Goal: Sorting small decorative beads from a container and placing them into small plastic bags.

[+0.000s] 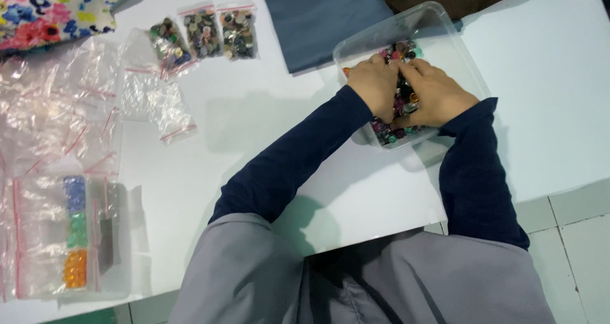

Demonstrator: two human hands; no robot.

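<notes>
buttons (400, 101) of many colours fill the clear plastic tub (445, 28) that sits on the white table (546, 76) ahead of you, a little right of centre, and both of your hands are down in them. nearest to you, your grey lap fills the bottom of the view and your dark blue sleeves (286, 159) reach forward across the table edge. your left hand (375, 82) lies palm down on the heap with its fingers curled into the buttons, and your right hand (438, 95) lies just beside it, touching it, fingers also bent down among them; you cannot tell whether either hand has closed on any button, since the fingertips are buried. off to your left, near the table edge, a clear tray (70, 235) holds blue, green and orange pieces under empty zip bags (57, 108). farther out, three small filled bags (203, 35) lie in a row, with a grey-blue cloth (318, 19) beyond the tub and a flowered fabric (51, 9) at the far left corner.
</notes>
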